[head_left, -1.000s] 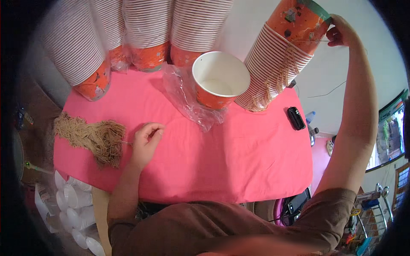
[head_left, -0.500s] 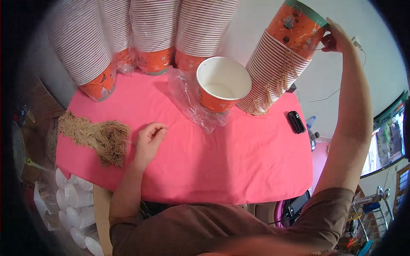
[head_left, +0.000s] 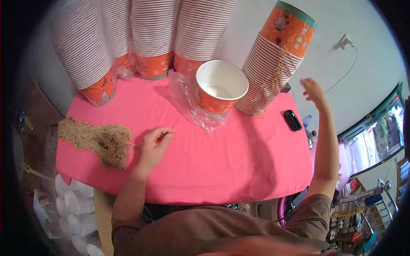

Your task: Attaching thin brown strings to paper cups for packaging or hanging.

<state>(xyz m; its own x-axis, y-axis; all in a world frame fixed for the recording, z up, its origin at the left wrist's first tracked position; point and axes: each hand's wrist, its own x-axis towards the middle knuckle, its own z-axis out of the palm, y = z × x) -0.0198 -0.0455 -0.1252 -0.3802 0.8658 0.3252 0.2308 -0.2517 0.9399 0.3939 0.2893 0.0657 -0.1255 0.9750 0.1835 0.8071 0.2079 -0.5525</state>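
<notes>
My left hand [head_left: 154,147] hovers over the table with its fingers curled and pinched together; what they hold, if anything, is hidden. Beside it lies a bundle of tan cords [head_left: 112,145], one strand reaching toward the hand. My right hand [head_left: 314,91] is in the air right of a tall stack of inverted paper buckets [head_left: 271,70], fingers apart and holding nothing. Tan cord loops [head_left: 273,79] hang down that stack's side. A single orange bucket with a white inside [head_left: 222,83] stands upright, mouth up, in the middle.
Several wrapped stacks of buckets [head_left: 156,34] line the back of the pink-covered table [head_left: 205,170]. Crumpled clear plastic [head_left: 183,91] lies beside the single bucket. A small black object [head_left: 293,120] sits near the right edge. White containers [head_left: 77,205] are below left.
My right hand has let go of the top bucket on the right stack and moved down and left, away from it. My left hand has barely shifted.
</notes>
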